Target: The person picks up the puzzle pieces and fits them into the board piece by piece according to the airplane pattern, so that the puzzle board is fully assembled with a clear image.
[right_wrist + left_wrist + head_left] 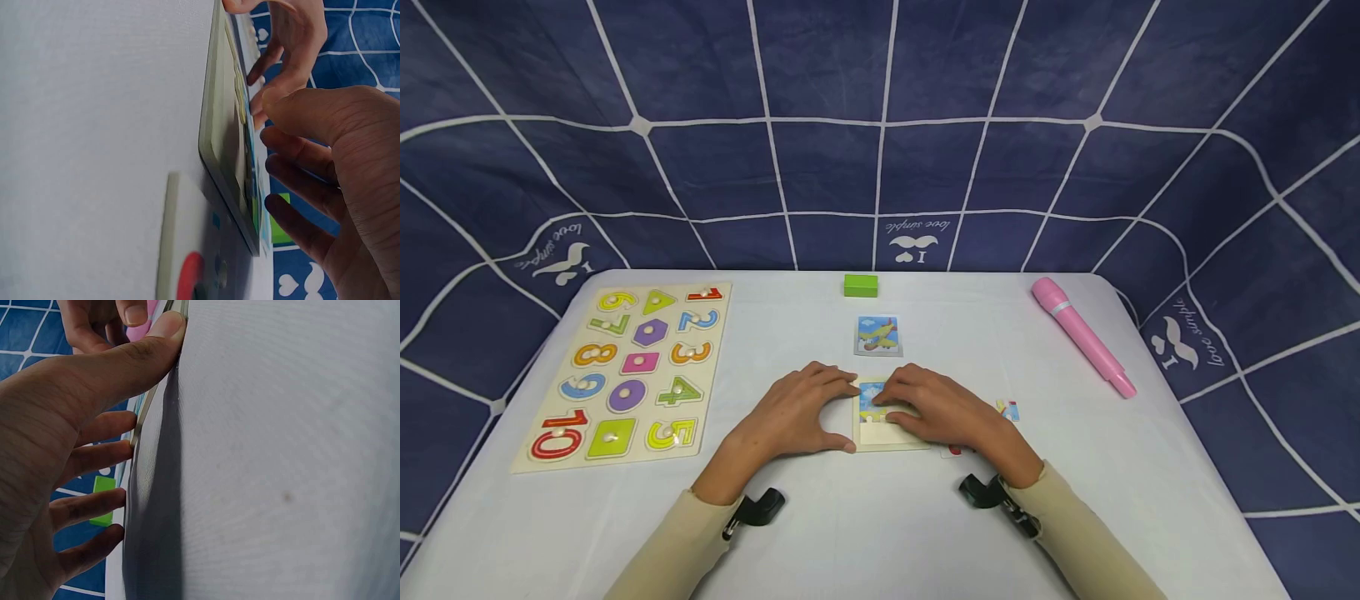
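A small wooden jigsaw tray (891,441) lies in front of me, its upper part filled with blue and yellow picture pieces and its near part bare wood. My left hand (801,412) rests at the tray's left side, thumb and fingertips touching the rim; the left wrist view shows these fingers spread. Over the filled part, my right hand (936,406) has its fingertips on or just above the pieces. In the right wrist view its fingers look loosely bent, with no piece visible between them. One loose puzzle piece (184,250) lies beside the tray, partly under my right wrist.
Another loose piece (1009,410) lies right of my right hand. Behind the tray are an airplane picture card (878,336) and a green block (861,286). A number-and-shape board (625,375) covers the left side. At the right lies a pink microphone-shaped object (1084,337).
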`<state>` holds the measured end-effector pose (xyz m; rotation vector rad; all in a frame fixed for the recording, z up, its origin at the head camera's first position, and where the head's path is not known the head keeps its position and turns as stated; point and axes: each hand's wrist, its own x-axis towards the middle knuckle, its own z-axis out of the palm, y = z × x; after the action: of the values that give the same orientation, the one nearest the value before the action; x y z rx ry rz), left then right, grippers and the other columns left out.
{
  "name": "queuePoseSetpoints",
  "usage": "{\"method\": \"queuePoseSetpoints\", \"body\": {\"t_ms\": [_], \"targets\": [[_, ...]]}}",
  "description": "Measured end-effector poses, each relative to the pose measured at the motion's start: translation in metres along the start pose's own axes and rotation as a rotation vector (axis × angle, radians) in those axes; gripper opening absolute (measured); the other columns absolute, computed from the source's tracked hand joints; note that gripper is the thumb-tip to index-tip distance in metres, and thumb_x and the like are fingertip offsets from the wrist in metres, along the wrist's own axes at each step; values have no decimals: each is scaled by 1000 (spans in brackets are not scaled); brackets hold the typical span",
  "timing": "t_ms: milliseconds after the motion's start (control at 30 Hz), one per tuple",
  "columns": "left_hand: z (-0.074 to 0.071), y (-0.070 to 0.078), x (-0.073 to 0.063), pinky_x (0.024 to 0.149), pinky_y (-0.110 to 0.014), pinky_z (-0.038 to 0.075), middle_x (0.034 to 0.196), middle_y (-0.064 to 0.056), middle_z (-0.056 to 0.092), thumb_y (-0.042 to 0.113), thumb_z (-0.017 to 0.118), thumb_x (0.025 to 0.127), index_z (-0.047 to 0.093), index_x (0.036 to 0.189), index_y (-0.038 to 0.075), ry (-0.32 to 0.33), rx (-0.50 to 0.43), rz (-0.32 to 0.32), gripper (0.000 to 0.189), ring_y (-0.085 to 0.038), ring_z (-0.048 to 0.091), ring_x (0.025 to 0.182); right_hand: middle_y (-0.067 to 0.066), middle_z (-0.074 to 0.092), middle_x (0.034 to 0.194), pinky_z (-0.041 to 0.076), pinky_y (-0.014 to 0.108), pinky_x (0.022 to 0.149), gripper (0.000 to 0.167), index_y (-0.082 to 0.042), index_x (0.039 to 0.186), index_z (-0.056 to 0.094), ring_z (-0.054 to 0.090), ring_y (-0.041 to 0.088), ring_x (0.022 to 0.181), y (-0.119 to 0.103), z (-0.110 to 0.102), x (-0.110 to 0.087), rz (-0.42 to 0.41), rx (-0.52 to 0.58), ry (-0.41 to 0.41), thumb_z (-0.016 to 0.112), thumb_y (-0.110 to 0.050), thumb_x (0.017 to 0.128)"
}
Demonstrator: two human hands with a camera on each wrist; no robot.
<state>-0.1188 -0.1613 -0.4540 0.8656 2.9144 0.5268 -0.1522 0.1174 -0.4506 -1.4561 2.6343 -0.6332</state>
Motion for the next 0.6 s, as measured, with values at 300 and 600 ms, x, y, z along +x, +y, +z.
{"method": "queuePoseSetpoints", "body": {"t_ms": [300,600], "targets": [[0,2,0,104,-53,53,153,4,62,64,94,72,73,139,22,-9,10,-7,82,-24,55,138,-4,72,123,55,35,103,26,-15,127,78,65,13,117,4,-6,-11,22,24,45,78,-21,101],[-2,3,0,106,-55,52,153,4,62,62,95,72,74,139,22,-12,3,-21,81,-25,54,140,-7,72,121,56,35,98,25,-18,125,78,64,10,114,13,-11,-29,41,15,114,78,-18,100]]}}
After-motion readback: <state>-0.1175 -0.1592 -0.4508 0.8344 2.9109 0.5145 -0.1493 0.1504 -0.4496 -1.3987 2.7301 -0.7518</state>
